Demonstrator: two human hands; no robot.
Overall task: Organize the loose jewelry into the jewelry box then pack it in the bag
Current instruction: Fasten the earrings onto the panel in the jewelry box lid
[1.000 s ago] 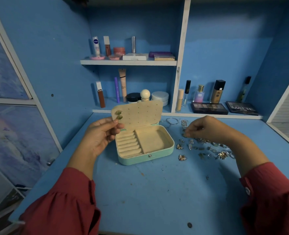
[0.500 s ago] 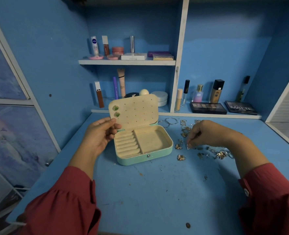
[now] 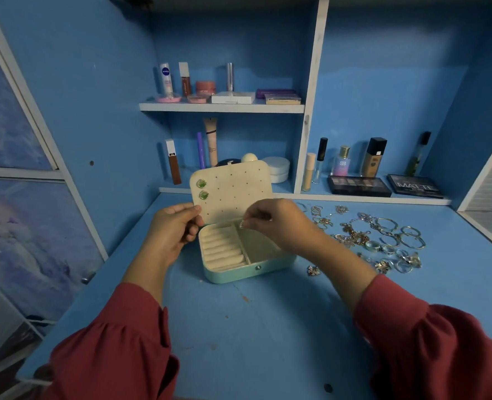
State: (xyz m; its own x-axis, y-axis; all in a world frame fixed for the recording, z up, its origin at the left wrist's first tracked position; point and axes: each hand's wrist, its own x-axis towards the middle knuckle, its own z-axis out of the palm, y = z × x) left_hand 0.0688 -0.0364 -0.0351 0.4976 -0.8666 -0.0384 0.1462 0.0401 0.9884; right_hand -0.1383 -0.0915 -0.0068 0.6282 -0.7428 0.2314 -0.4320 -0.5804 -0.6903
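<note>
A mint-green jewelry box (image 3: 239, 274) stands open on the blue desk, its cream lid (image 3: 236, 192) upright with two green earrings (image 3: 202, 189) pinned at its left edge. My left hand (image 3: 172, 229) holds the lid's lower left corner. My right hand (image 3: 273, 223) hovers over the box and pinches a small silver earring (image 3: 241, 225) between thumb and forefinger, just in front of the lid's lower edge. Loose jewelry (image 3: 377, 241) lies scattered on the desk to the right of the box. No bag is in view.
Cosmetics fill the shelves behind: tubes and jars on the upper shelf (image 3: 221, 106), bottles and two dark palettes (image 3: 359, 186) on the lower ledge. A single flower-shaped piece (image 3: 313, 270) lies near the box's right front corner. White cabinet frames flank both sides.
My right hand picked a small earring from the scattered pile and carried it left to the box, in front of the lid. My left hand kept its hold on the lid.
</note>
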